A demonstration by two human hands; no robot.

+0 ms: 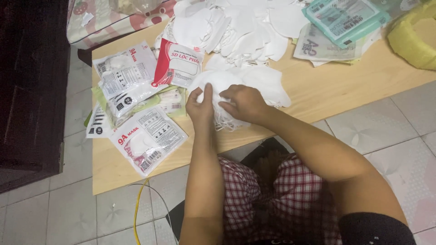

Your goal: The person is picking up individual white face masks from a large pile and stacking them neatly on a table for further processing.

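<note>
Far left: we see a dark cabinet [32, 86] standing on the tiled floor [45, 213].
Bench left: we count printed mask packets [136, 104] lying fanned on the wooden bench [327, 86].
Left hand [201, 106]: ours, fingers closed on the stack of white masks [227, 90] at the near bench edge.
Right hand [245, 102]: ours, clenched on the same stack, its ear loops hanging over the edge.
Behind: we see a heap of loose masks [236, 27].
Right: teal packets [345, 18], yellow roll [413, 38].
</note>
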